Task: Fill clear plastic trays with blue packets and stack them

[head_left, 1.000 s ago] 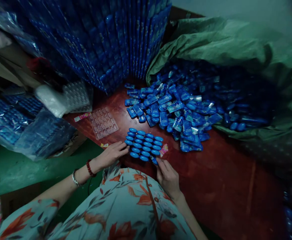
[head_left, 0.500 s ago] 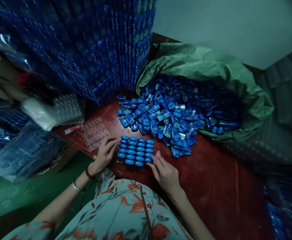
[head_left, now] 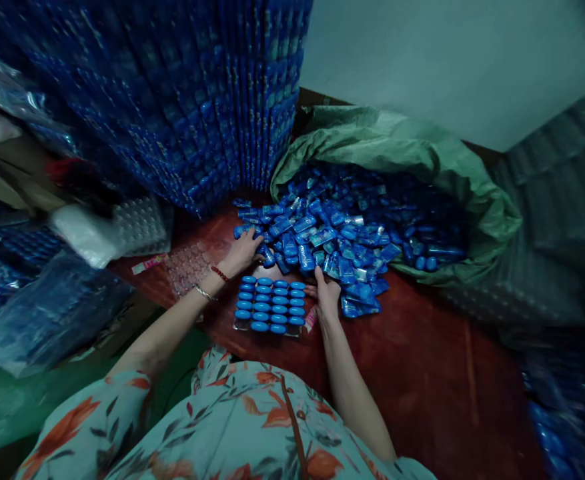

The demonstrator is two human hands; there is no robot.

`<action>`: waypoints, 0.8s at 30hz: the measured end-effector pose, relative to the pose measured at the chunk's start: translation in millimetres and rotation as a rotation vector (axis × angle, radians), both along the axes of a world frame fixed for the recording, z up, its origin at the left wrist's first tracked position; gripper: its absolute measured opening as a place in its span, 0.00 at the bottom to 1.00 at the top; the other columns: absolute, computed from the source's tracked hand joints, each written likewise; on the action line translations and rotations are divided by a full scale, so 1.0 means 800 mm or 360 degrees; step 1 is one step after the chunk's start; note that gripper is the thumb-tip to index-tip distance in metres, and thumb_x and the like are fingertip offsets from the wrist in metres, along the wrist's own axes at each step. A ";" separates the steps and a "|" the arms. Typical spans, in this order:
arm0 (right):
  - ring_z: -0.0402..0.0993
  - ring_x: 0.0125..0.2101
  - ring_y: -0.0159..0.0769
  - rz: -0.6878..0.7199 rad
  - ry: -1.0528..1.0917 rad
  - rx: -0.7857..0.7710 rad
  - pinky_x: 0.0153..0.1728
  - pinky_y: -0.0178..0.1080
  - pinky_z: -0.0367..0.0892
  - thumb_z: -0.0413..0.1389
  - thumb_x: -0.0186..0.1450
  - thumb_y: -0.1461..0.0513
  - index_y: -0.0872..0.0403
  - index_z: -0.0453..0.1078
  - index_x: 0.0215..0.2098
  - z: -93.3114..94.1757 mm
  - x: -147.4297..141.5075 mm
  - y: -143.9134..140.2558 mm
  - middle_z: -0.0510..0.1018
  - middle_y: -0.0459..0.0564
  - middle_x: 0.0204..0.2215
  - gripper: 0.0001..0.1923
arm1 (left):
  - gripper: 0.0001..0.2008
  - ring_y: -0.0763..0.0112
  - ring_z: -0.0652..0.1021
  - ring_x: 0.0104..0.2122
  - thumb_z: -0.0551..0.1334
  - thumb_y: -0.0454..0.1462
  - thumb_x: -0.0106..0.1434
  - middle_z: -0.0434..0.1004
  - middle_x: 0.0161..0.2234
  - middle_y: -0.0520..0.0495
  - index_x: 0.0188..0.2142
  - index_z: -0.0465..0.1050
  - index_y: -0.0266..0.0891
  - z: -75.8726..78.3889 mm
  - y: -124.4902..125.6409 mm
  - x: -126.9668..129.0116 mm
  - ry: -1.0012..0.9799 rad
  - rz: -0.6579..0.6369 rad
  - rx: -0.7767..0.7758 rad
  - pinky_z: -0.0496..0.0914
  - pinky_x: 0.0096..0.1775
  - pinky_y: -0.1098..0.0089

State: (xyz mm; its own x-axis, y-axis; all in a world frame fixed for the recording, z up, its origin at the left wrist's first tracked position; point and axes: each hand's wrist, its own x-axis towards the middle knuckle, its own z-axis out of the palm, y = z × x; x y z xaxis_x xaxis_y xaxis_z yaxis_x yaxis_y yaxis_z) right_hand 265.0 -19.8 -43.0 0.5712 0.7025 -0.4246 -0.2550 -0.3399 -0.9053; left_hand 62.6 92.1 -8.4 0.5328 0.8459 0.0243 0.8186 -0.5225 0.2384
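Observation:
A clear tray filled with rows of blue oval pieces [head_left: 271, 305] lies on the red-brown table [head_left: 422, 360] in front of me. Behind it spreads a heap of loose blue wrapped pieces [head_left: 322, 240], spilling from a green sack [head_left: 422, 160]. My left hand [head_left: 245, 250] reaches past the tray onto the near left edge of the heap, fingers curled around loose pieces. My right hand [head_left: 326, 293] rests at the tray's far right corner, fingers touching the heap's near edge. Whether it grips anything is hidden.
An empty clear blister tray [head_left: 188, 265] lies left of the filled one, with a stack of white trays [head_left: 139, 223] beyond it. Tall stacks of blue packed cards [head_left: 197, 100] stand behind. Plastic bags of blue goods [head_left: 37, 307] sit at the left.
Both hands have left the sides of the filled tray and moved forward to the heap of loose pieces. My view has tilted up slightly.

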 end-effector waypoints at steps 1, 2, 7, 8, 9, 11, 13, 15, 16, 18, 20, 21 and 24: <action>0.73 0.18 0.35 -0.0064 0.0037 0.0052 0.20 0.36 0.70 0.59 0.47 0.44 0.55 0.65 0.31 0.000 -0.003 0.000 0.76 0.46 0.21 0.25 | 0.19 0.55 0.69 0.48 0.63 0.38 0.58 0.64 0.51 0.37 0.49 0.66 0.37 -0.002 0.000 -0.004 -0.0012 -0.0013 -0.0001 0.69 0.45 0.60; 0.73 0.19 0.35 -0.0102 0.0053 0.0089 0.21 0.36 0.71 0.60 0.47 0.44 0.55 0.65 0.32 0.001 -0.005 -0.001 0.76 0.45 0.21 0.26 | 0.17 0.56 0.70 0.48 0.60 0.37 0.61 0.65 0.50 0.37 0.50 0.66 0.37 -0.003 0.000 -0.009 -0.0045 -0.0017 -0.0002 0.68 0.46 0.60; 0.72 0.17 0.33 -0.0075 0.0035 0.0047 0.17 0.35 0.69 0.63 0.43 0.46 0.53 0.62 0.32 0.000 0.003 -0.035 0.74 0.41 0.19 0.27 | 0.17 0.62 0.73 0.47 0.51 0.35 0.65 0.72 0.49 0.39 0.53 0.64 0.36 0.000 -0.021 -0.046 -0.0613 0.0065 -0.0046 0.67 0.49 0.63; 0.71 0.15 0.33 -0.0043 0.0025 0.0014 0.15 0.35 0.68 0.64 0.42 0.46 0.53 0.62 0.31 -0.001 0.007 -0.047 0.73 0.40 0.17 0.27 | 0.17 0.64 0.74 0.46 0.52 0.36 0.65 0.73 0.48 0.40 0.52 0.65 0.36 0.004 -0.033 -0.056 -0.0746 0.0132 -0.0045 0.68 0.48 0.64; 0.70 0.14 0.33 0.0009 -0.0008 -0.0029 0.14 0.34 0.67 0.64 0.42 0.46 0.53 0.61 0.30 -0.002 0.010 -0.061 0.72 0.40 0.16 0.27 | 0.17 0.65 0.75 0.43 0.52 0.38 0.65 0.74 0.46 0.41 0.51 0.67 0.36 0.010 -0.048 -0.067 -0.0853 0.0231 -0.0034 0.69 0.46 0.66; 0.70 0.14 0.34 0.0149 -0.0150 -0.0134 0.14 0.35 0.66 0.63 0.44 0.44 0.53 0.62 0.32 -0.003 0.017 -0.088 0.71 0.40 0.16 0.27 | 0.17 0.68 0.77 0.37 0.55 0.42 0.64 0.77 0.41 0.44 0.48 0.70 0.37 0.022 -0.084 -0.089 -0.0964 0.0487 0.0012 0.71 0.40 0.70; 0.71 0.16 0.35 0.0285 -0.0412 -0.0248 0.17 0.35 0.67 0.59 0.50 0.43 0.54 0.63 0.38 0.001 0.020 -0.108 0.72 0.41 0.18 0.28 | 0.17 0.70 0.76 0.32 0.57 0.44 0.62 0.77 0.36 0.47 0.45 0.71 0.36 0.033 -0.126 -0.111 -0.0949 0.0687 0.0050 0.70 0.34 0.73; 0.73 0.21 0.37 0.0401 -0.0794 -0.0381 0.22 0.37 0.68 0.55 0.54 0.42 0.54 0.62 0.45 0.009 0.022 -0.116 0.73 0.43 0.22 0.30 | 0.16 0.71 0.75 0.31 0.58 0.44 0.62 0.77 0.35 0.47 0.43 0.72 0.36 0.041 -0.167 -0.130 -0.0903 0.0709 0.0032 0.70 0.34 0.73; 0.74 0.25 0.38 0.0469 -0.1002 -0.0459 0.25 0.38 0.67 0.53 0.56 0.43 0.53 0.62 0.47 0.013 0.021 -0.115 0.74 0.45 0.24 0.29 | 0.15 0.70 0.76 0.32 0.58 0.44 0.62 0.77 0.36 0.47 0.43 0.71 0.36 0.044 -0.185 -0.136 -0.0887 0.0657 -0.0007 0.70 0.36 0.72; 0.73 0.32 0.41 0.0648 -0.1367 -0.0604 0.30 0.39 0.65 0.50 0.60 0.44 0.53 0.63 0.48 0.021 0.020 -0.106 0.76 0.50 0.30 0.26 | 0.12 0.69 0.76 0.36 0.57 0.42 0.63 0.76 0.37 0.46 0.42 0.71 0.38 0.047 -0.215 -0.141 -0.0872 0.0503 -0.0109 0.71 0.40 0.69; 0.72 0.36 0.42 0.0825 -0.1561 -0.0654 0.32 0.39 0.62 0.47 0.63 0.47 0.53 0.65 0.45 0.026 0.018 -0.095 0.75 0.53 0.35 0.22 | 0.11 0.68 0.75 0.39 0.55 0.40 0.64 0.75 0.38 0.45 0.42 0.71 0.39 0.047 -0.237 -0.136 -0.0868 0.0360 -0.0195 0.70 0.42 0.68; 0.71 0.36 0.42 0.0889 -0.1618 -0.0646 0.32 0.38 0.62 0.46 0.64 0.47 0.53 0.66 0.43 0.027 0.017 -0.091 0.75 0.54 0.37 0.21 | 0.11 0.68 0.75 0.40 0.55 0.39 0.65 0.74 0.39 0.45 0.43 0.70 0.39 0.045 -0.244 -0.131 -0.0862 0.0299 -0.0221 0.70 0.43 0.68; 0.71 0.35 0.41 0.0994 -0.1769 -0.0611 0.29 0.37 0.60 0.46 0.65 0.48 0.54 0.64 0.41 0.028 0.013 -0.094 0.71 0.56 0.40 0.19 | 0.12 0.69 0.74 0.41 0.52 0.36 0.66 0.72 0.41 0.44 0.47 0.68 0.39 0.033 -0.253 -0.110 -0.0778 0.0158 -0.0265 0.70 0.43 0.69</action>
State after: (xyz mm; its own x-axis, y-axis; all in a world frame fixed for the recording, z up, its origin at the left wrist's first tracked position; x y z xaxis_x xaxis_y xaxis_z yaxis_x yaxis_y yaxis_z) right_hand 275.4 -94.8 -20.9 0.3685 0.9131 -0.1744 0.8434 -0.4073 -0.3504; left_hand -25.2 -109.9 17.6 0.4099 0.9053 0.1110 0.6348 -0.3705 0.6780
